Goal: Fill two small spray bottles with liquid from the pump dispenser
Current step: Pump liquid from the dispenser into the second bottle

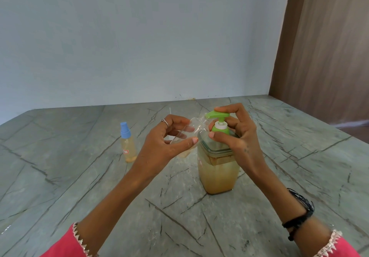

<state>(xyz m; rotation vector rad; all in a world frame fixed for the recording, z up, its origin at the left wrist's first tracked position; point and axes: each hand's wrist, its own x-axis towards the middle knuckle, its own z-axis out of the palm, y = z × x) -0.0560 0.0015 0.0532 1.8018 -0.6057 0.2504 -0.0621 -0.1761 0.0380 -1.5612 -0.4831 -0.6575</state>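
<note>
My left hand holds the empty clear spray bottle tilted, thumb and fingers curled round its body, its open neck angled up toward 2 o'clock and sitting right at the tip of the green nozzle; my right hand is on the pump dispenser, fingertips curled over the top of the green pump head and thumb tucked against the green collar below it; whether the head is pushed down I cannot tell; the dispenser stands upright on the grey veined tabletop, a little right of centre, its square clear body about two thirds full of cloudy amber liquid; out at 9 o'clock from the dispenser, well apart from my hands, the second spray bottle stands upright with its blue cap on, pale yellow liquid inside and a small red-edged label on its side; a ring shows on my left hand; black threads circle my right wrist; pink sleeves with a pale zigzag trim frame the bottom corners.
</note>
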